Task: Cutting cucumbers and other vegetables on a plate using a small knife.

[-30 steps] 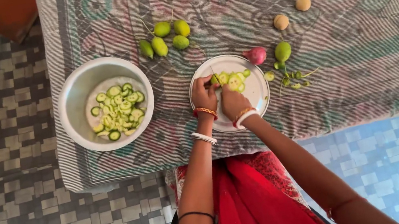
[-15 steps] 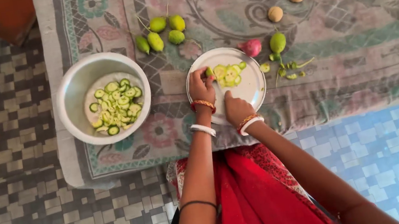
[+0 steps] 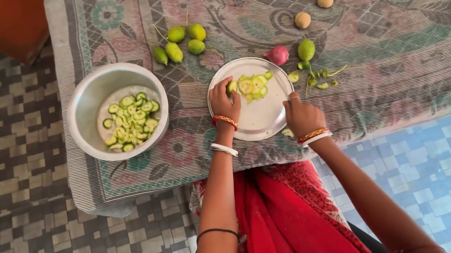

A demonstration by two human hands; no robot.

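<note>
Green, a small uncut stub of gourd (image 3: 232, 87) sits pinched in the fingers of the left hand (image 3: 223, 103), over the 10 o'clock part of a round steel plate (image 3: 261, 119). Pale cut slices (image 3: 253, 84) lie heaped at the plate's 12 o'clock. The right hand (image 3: 302, 116) rests at the rim's 4 o'clock, fingers curled; what it grips I cannot tell. Out at 9 o'clock, a white metal bowl (image 3: 83, 107) already holds many slices (image 3: 131, 124). At 11 o'clock, 4 whole green gourds (image 3: 179, 41) wait uncut on the patterned cloth (image 3: 408, 53), 1 more (image 3: 305, 50) at 2 o'clock beside a pink onion (image 3: 277, 55). I'd judge the slicing well past halfway.
</note>
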